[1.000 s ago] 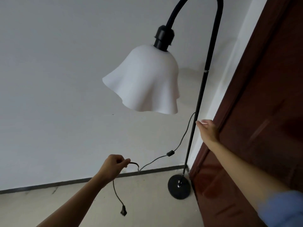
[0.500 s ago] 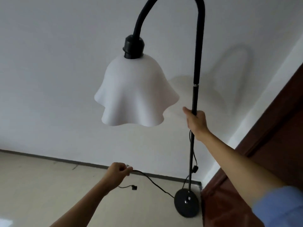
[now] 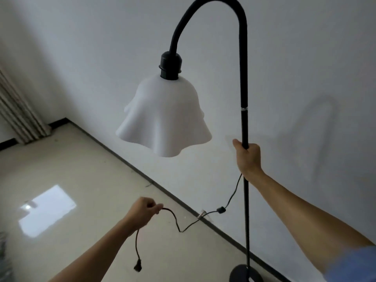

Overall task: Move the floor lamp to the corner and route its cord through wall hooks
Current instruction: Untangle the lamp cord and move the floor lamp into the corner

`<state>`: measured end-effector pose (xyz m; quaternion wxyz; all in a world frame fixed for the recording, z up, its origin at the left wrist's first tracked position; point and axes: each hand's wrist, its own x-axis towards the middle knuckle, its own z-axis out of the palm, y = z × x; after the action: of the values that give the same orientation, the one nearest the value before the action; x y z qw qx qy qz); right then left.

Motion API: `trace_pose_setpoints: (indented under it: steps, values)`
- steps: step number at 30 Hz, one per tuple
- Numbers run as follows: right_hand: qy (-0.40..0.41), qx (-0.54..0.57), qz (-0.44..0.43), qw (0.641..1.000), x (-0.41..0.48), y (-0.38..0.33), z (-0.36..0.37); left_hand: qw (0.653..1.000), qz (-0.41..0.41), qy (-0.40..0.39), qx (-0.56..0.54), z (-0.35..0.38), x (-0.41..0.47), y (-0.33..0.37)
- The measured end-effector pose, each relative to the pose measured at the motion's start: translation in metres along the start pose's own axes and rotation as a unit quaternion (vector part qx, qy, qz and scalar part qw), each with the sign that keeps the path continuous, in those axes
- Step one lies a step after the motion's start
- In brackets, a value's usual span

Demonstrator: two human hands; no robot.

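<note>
A black floor lamp stands upright by the white wall, its pole (image 3: 244, 123) arching over to a wavy white shade (image 3: 164, 117). Its round base (image 3: 245, 274) shows at the bottom edge. My right hand (image 3: 248, 157) is wrapped around the pole at mid height. My left hand (image 3: 143, 212) pinches the thin black cord (image 3: 177, 222), which runs past an inline switch (image 3: 221, 210) up toward my right hand. The plug (image 3: 138, 267) dangles below my left hand. A small clear wall hook (image 3: 201, 214) sits low on the wall just above the skirting, next to the cord.
Glossy beige floor tiles (image 3: 67, 180) spread to the left, with a bright window reflection. A dark skirting board (image 3: 130, 163) runs along the wall into the far corner. A pale curtain (image 3: 18, 110) hangs at the far left.
My right hand went from reaching for the pole to gripping it. The view swung left, so the brown door is out of sight and the far corner and curtain appear.
</note>
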<state>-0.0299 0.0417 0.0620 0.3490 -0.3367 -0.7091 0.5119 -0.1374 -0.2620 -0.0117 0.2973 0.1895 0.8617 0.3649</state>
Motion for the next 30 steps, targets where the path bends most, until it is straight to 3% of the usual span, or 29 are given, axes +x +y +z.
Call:
trace_pose_setpoints:
  steps: [16, 30]
  values:
    - [-0.123, 0.086, -0.036, 0.988, 0.076, -0.123, 0.394, 0.990, -0.081, 0.117, -0.018, -0.301, 0.128, -0.131]
    - [-0.287, 0.160, -0.072, 0.942, 0.196, -0.208, 0.754, 0.951, -0.182, 0.247, -0.045, -0.518, 0.292, -0.215]
